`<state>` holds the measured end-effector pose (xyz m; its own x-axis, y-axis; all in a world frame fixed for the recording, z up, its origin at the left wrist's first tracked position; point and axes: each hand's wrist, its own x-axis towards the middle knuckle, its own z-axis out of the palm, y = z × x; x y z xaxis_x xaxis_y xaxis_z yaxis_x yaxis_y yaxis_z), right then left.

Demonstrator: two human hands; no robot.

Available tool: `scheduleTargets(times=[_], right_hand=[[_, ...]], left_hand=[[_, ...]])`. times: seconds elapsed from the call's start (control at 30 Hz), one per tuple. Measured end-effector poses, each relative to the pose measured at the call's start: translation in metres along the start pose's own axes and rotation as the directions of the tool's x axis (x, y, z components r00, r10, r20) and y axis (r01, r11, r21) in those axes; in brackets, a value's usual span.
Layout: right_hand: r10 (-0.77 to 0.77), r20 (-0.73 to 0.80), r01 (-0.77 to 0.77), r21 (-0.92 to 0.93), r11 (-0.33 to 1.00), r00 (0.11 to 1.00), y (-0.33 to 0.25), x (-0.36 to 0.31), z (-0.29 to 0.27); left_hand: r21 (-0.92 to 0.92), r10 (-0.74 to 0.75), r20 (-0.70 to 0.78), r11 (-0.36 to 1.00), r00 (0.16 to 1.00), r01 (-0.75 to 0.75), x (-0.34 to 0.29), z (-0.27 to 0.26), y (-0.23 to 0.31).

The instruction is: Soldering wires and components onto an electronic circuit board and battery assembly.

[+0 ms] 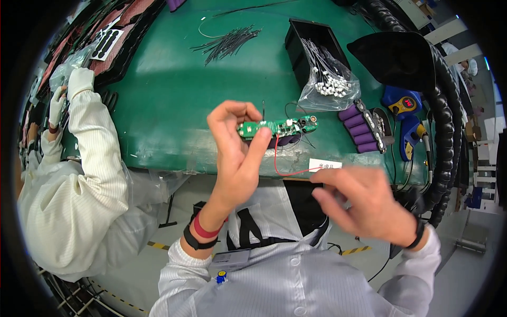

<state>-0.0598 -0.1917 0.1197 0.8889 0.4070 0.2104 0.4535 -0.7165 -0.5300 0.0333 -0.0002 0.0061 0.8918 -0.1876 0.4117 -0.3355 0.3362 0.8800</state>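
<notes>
A narrow green circuit board [277, 128] with small parts is held in my left hand [232, 145], closed around it between thumb and fingers. Beneath the board shows part of a purple battery pack [285, 140]. Thin black wires stick out from the board. A red wire [278, 168] hangs from it, then bends right toward my right hand. My right hand [364, 198], blurred by motion, is over the table's front edge. Its thumb and index finger are apart, with nothing visible between them. The red wire's far end is hard to make out near those fingers.
Right of the board lies another purple battery pack [362, 127]. Behind it, a black bin [297, 55] holds bagged white-plug wires [332, 82]. Black wires [227, 43] lie farther back. A blue soldering station [401, 101] and black hose [439, 121] stand right. A co-worker's sleeve [97, 137] is left.
</notes>
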Motion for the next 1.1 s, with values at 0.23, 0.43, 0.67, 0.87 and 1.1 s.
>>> scheduleTargets(times=[0.23,0.43,0.67,0.87,1.1], right_hand=[[0.615,0.193,-0.576,0.634,0.517,0.764,0.012,-0.047,0.085],[0.677,-0.221,-0.341,0.73,0.593,0.702,0.011,-0.059,0.116],[0.207,-0.665,-0.17,0.121,0.978,0.718,0.014,-0.032,0.076],[0.028,-0.648,0.381,0.482,0.789,0.761,0.026,-0.005,0.08],[0.377,-0.298,-0.106,0.646,0.756,0.877,0.02,-0.006,0.068]], left_hand=[[0.083,0.054,-0.066,0.995,0.996,-0.049,-0.017,0.01,0.003],[0.146,0.044,-0.038,0.989,0.998,-0.038,-0.022,0.004,0.003],[0.053,0.024,-0.014,0.998,1.0,-0.023,-0.024,-0.004,0.007],[-0.092,-0.048,0.031,0.995,0.998,0.051,-0.023,-0.015,0.012],[-0.078,-0.172,0.008,0.982,0.985,0.173,-0.017,-0.023,0.021]])
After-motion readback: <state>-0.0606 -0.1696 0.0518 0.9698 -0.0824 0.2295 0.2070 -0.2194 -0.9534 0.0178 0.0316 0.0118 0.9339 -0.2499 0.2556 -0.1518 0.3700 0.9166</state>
